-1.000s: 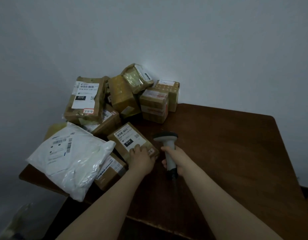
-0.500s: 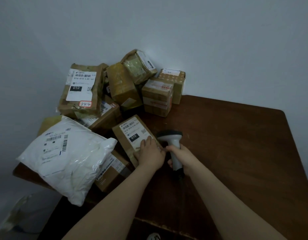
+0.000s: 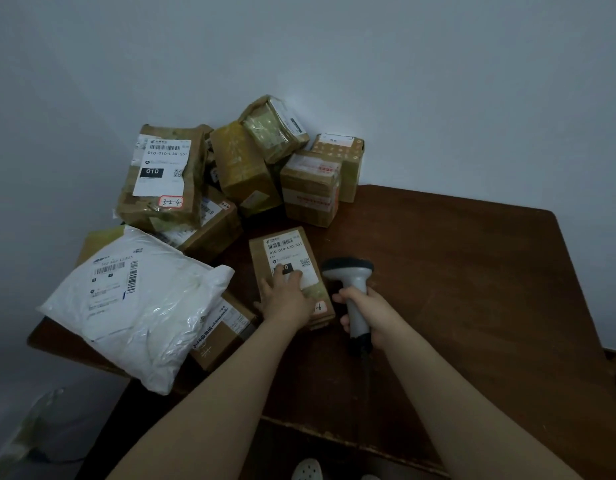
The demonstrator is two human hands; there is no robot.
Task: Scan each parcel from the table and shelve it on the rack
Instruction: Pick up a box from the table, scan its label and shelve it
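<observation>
Left hand (image 3: 285,298) rests flat, fingers straight, on small labelled parcel (image 3: 290,268). Right hand (image 3: 368,311) grips scanner (image 3: 352,289) upright just beside it on the surface (image 3: 455,289).

The left hand (image 3: 287,299) presses a parcel (image 3: 282,247); right hand (image 3: 368,306) grips the scanner (image 3: 348,268)

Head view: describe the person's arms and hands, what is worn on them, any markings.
The left arm and right arm are bare to the frame's edge, no sleeves showing. The left hand and right hand wear no gloves; no watch, ring, bracelet or marking is visible in the dim light.
</observation>
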